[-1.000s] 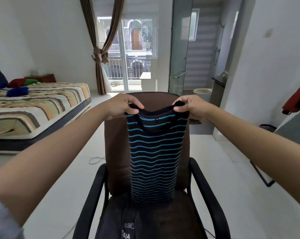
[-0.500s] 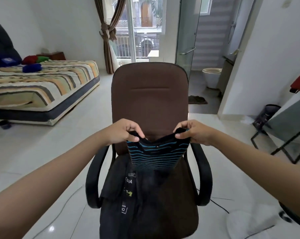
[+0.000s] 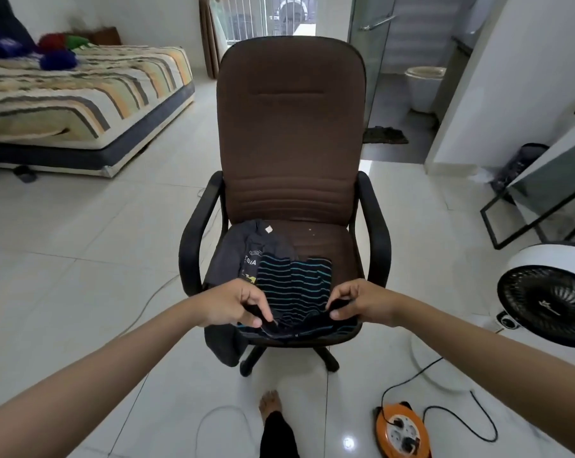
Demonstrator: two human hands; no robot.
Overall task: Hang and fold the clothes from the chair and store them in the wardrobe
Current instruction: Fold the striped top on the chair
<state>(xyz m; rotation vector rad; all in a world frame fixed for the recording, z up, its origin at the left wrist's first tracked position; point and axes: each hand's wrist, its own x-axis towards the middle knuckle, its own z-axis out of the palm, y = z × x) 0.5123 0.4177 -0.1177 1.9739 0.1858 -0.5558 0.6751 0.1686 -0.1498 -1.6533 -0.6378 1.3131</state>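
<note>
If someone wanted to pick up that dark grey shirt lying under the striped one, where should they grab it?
Probably by the collar of the grey shirt near the chair back, reaching from above: that end lies bare, while the striped shirt covers the rest.

My forearms are bare, no sleeves, watch or rings on my left hand (image 3: 228,304) or right hand (image 3: 358,300). I wear a dark trouser leg (image 3: 277,436) above one bare foot (image 3: 270,403).

"SIA" on grey shirt (image 3: 246,259)
</note>
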